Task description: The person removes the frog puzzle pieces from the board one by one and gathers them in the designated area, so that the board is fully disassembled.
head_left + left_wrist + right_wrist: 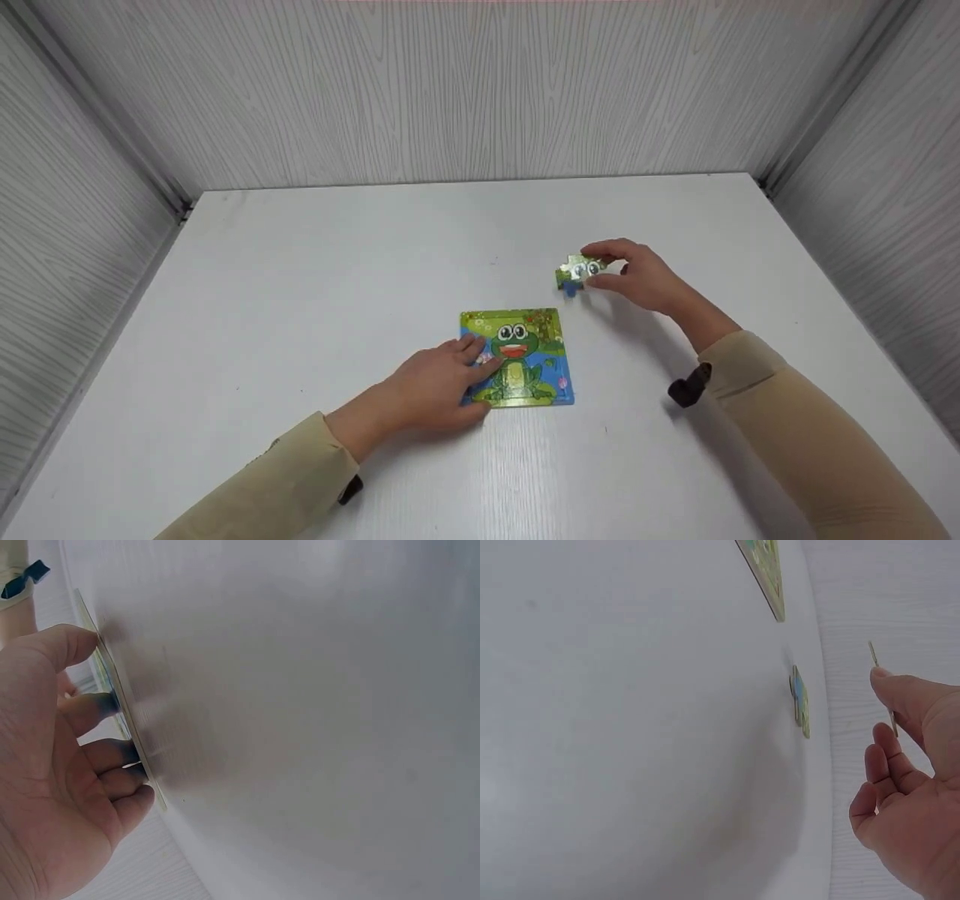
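A square frog picture puzzle point(525, 375) lies flat on the table. My left hand point(442, 382) rests at its left side, fingers extended over the picture and thumb by the lower edge; the left wrist view shows the fingertips against the board's thin edge point(129, 718). Up and to the right of the puzzle, my right hand point(637, 279) pinches a small piece with printed eyes point(588, 270) between thumb and fingers. In the right wrist view this held piece point(873, 654) is edge-on, above the table. Another, blue and green piece point(801, 701) lies on the table just below it.
The white table point(337, 255) has a back edge meeting a wood-grain panel point(465, 90). Similar panels stand at the left point(67, 225) and right point(877, 187). A dark strap end hangs by each sleeve cuff, the right one point(688, 386) beside the forearm.
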Available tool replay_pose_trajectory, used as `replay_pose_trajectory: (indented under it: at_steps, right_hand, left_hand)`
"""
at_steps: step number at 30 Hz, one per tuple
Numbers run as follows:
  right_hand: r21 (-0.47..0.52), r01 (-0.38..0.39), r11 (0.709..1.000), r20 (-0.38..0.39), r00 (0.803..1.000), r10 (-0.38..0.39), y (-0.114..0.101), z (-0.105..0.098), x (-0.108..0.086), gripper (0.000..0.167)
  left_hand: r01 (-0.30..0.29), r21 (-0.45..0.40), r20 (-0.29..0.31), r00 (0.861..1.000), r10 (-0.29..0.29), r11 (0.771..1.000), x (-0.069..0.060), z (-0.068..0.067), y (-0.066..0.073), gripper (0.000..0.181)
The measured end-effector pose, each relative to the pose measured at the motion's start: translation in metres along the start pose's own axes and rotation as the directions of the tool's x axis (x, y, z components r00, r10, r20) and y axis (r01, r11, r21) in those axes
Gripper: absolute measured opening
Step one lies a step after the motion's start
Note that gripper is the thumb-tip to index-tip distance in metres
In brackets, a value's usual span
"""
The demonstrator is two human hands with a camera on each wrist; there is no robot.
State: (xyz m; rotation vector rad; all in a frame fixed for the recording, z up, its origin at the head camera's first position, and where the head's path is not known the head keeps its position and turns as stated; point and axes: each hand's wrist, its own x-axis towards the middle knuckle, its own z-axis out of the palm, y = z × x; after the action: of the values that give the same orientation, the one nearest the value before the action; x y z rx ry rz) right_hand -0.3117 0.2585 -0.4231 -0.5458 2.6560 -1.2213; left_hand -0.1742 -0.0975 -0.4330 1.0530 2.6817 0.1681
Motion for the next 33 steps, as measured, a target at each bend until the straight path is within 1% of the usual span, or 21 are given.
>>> replay_pose_trajectory:
  at_steps: [6, 12, 16, 21, 24, 33]
  right_hand:
    - [-0.016, -0.048, 0.999, 0.005, 0.999, 0.048, 0.016, -0.009, -0.002, 0.051]
    - [-0.037, -0.081, 0.996, 0.001, 0.997, 0.081, 0.029, -0.015, -0.001, 0.05]
    - [-0.045, -0.126, 0.991, -0.006, 0.992, 0.126, 0.036, -0.017, 0.0, 0.049]
    - [-0.039, -0.186, 0.982, -0.004, 0.983, 0.186, 0.042, -0.018, 0.0, 0.05]
    - [-0.033, -0.204, 0.978, -0.006, 0.979, 0.204, 0.045, -0.018, 0.0, 0.051]
    - [-0.022, -0.251, 0.968, -0.006, 0.968, 0.25, 0.047, -0.015, -0.001, 0.052]
  left_hand:
    - [0.005, 0.002, -0.006, 1.0, -0.005, 1.0, 0.0, 0.001, 0.001, 0.066]
    - [-0.012, -0.001, -0.023, 1.0, 0.012, 1.0, 0.0, 0.003, -0.001, 0.065]
    - [-0.017, -0.007, -0.022, 1.0, 0.017, 1.0, 0.0, 0.003, -0.002, 0.066]
    - [-0.013, -0.005, -0.009, 1.0, 0.013, 1.0, 0.001, 0.003, -0.003, 0.067]
    - [-0.007, 0.003, 0.001, 1.0, 0.007, 1.0, 0.001, 0.003, -0.003, 0.067]
    - [-0.002, 0.005, 0.001, 1.0, 0.002, 1.0, 0.001, 0.002, -0.002, 0.067]
